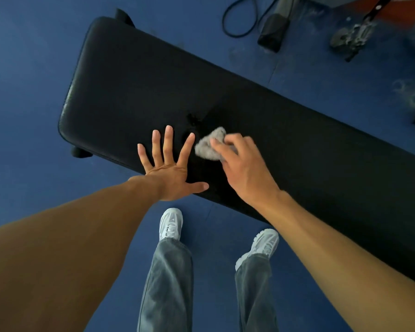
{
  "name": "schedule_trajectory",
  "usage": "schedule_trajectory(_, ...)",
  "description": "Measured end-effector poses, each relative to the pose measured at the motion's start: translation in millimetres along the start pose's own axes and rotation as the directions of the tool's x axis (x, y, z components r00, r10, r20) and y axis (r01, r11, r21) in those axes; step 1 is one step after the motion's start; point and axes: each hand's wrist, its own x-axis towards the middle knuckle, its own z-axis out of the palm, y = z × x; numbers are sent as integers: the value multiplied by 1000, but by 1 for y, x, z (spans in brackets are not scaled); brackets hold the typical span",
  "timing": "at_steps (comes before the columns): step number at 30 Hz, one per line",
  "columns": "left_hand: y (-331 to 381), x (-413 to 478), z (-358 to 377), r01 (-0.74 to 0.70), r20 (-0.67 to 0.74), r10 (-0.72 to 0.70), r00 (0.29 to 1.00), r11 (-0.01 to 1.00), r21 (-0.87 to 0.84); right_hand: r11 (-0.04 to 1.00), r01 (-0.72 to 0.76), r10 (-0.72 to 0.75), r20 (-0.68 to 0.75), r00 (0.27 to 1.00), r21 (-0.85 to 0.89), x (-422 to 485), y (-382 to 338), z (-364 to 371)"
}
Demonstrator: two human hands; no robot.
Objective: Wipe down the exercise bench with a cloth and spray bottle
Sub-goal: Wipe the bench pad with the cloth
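Observation:
A long black padded exercise bench [134, 75] runs diagonally from upper left to lower right over a blue floor. My right hand [243, 171] presses a crumpled grey cloth [207, 146] onto the pad near its middle, fingers closed over it. My left hand [169, 168] lies flat on the bench's near edge just left of the cloth, fingers spread, holding nothing. A dark wet-looking patch [193, 119] shows on the pad just beyond the cloth. No spray bottle is in view.
My feet in white sneakers [170, 224] stand on the blue floor [29, 92] right next to the bench's near side. A black cable loop [240, 17], a dark machine foot [272, 32] and a metal bracket [355, 37] lie beyond the bench at upper right.

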Motion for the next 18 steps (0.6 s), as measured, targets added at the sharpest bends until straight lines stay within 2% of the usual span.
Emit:
schedule_trajectory(2,-1,1,1,-9,6,9,1000,1000,-7,998,49,-47,42,998,-38,-10,25,-19)
schedule_trajectory(3,-2,2,2,-13,4,13,1000,1000,-10,998,8,-7,13,1000,-58,-8,41,-30)
schedule_trajectory(5,-4,2,2,-25,-2,25,1000,1000,-12,980,-182,172,-112,979,-84,5,69,-49)
schedule_trajectory(8,-4,2,5,-37,-27,36,999,999,-12,863,-498,499,-297,814,84,41,83,-52)
schedule_trajectory(9,-4,3,5,-37,-33,37,999,999,-10,832,-541,550,-315,773,126,49,73,-44)
schedule_trajectory(10,-5,3,6,-37,-40,37,999,999,-8,825,-546,562,-322,762,147,53,55,-33)
schedule_trajectory(12,-5,4,8,-37,-62,36,997,999,-8,884,-434,467,-285,837,172,41,13,-7)
schedule_trajectory(14,-5,5,11,-50,-98,49,994,999,-9,955,-264,285,-185,941,132,8,-24,15)
schedule_trajectory(15,-6,4,13,-69,-126,68,990,998,-9,975,-203,214,-138,967,88,-11,-33,21)
schedule_trajectory(17,-10,2,20,-118,-210,113,971,993,-10,979,-204,201,-115,973,-13,-46,-28,19)
schedule_trajectory(18,-13,1,23,-142,-256,136,957,990,-4,959,-276,265,-149,953,-62,-61,-20,14)
